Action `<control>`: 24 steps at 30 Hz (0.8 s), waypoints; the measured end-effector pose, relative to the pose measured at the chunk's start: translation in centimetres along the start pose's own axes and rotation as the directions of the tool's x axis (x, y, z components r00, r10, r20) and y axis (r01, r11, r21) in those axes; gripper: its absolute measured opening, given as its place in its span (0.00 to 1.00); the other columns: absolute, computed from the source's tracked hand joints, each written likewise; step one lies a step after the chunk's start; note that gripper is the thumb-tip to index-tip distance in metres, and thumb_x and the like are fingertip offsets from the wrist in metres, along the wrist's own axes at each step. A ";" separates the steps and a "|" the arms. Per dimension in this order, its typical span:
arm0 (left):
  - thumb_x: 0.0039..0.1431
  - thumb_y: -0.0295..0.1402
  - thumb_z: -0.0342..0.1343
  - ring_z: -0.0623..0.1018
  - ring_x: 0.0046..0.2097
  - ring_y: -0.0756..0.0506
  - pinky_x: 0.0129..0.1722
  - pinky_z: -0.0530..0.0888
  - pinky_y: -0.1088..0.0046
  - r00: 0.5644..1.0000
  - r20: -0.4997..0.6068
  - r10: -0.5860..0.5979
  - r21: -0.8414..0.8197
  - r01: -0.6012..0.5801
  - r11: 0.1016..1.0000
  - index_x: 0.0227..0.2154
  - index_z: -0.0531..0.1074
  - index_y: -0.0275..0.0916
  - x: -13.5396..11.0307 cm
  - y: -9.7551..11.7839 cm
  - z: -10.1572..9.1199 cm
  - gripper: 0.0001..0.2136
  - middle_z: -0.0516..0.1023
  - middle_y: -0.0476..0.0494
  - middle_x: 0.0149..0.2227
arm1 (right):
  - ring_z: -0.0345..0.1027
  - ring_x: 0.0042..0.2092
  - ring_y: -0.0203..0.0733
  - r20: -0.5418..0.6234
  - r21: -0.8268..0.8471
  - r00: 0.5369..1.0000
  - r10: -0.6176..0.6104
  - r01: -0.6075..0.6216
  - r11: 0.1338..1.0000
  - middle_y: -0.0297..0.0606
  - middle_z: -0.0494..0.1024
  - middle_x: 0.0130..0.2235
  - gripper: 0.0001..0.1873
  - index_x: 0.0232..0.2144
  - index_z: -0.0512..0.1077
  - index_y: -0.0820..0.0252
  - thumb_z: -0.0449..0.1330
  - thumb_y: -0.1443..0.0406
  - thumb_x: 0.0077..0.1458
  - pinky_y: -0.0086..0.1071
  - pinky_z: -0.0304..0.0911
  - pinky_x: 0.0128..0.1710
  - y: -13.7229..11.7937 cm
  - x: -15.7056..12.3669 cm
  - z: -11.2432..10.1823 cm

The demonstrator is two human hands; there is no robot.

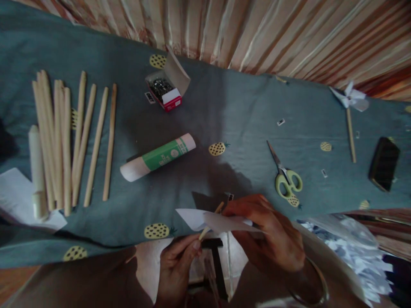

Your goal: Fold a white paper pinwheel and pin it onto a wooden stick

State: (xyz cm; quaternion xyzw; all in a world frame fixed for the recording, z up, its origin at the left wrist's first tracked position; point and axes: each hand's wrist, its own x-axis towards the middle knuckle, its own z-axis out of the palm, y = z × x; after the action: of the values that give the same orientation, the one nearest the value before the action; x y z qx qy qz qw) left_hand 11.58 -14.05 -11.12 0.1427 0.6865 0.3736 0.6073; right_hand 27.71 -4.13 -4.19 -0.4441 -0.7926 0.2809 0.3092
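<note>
A slim wooden stick [204, 233] is pinched in the fingers of the left hand [177, 261]; folded white paper [221, 222] is gripped by those of the right hand [268, 233] — both held at the near edge of the counter [244, 111], near the scissors [289, 179].

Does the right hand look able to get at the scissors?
Probably yes: the scissors lie nearby on the tablecloth, with nothing covering them or standing between. The right hand, though, is holding white paper and might need to let go first.
</note>
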 end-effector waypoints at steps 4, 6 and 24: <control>0.47 0.44 0.66 0.72 0.27 0.48 0.31 0.71 0.73 1.000 0.003 0.006 -0.003 -0.006 1.000 0.27 0.84 0.41 0.0 -0.1 -0.1 0.11 0.74 0.48 0.20 | 0.80 0.39 0.44 -0.021 -0.008 1.000 0.019 -0.019 1.000 0.40 0.83 0.38 0.20 0.53 0.69 0.55 0.58 0.73 0.58 0.37 0.75 0.40 0.1 -0.2 0.4; 0.47 0.43 0.66 0.72 0.27 0.48 0.32 0.71 0.74 1.000 0.003 0.004 -0.013 -0.004 1.000 0.26 0.84 0.41 0.0 -0.1 0.0 0.10 0.74 0.48 0.20 | 0.79 0.39 0.44 -0.056 -0.007 0.998 0.009 -0.009 1.000 0.40 0.83 0.38 0.21 0.53 0.69 0.54 0.57 0.73 0.58 0.37 0.75 0.40 0.2 -0.3 0.5; 0.48 0.40 0.66 0.71 0.27 0.49 0.31 0.71 0.75 1.000 0.000 0.016 -0.043 -0.016 0.999 0.27 0.84 0.42 0.0 -0.1 -0.1 0.08 0.73 0.49 0.20 | 0.79 0.36 0.38 -0.082 0.070 0.960 0.267 -0.261 0.963 0.32 0.83 0.38 0.15 0.45 0.71 0.51 0.62 0.70 0.56 0.29 0.76 0.39 0.0 -0.2 1.2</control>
State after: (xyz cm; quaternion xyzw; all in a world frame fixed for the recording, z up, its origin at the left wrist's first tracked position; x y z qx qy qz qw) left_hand 11.51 -14.19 -11.19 0.1350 0.6769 0.3931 0.6075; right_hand 26.89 -4.53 -5.01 -0.5490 -0.7029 0.3222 0.3174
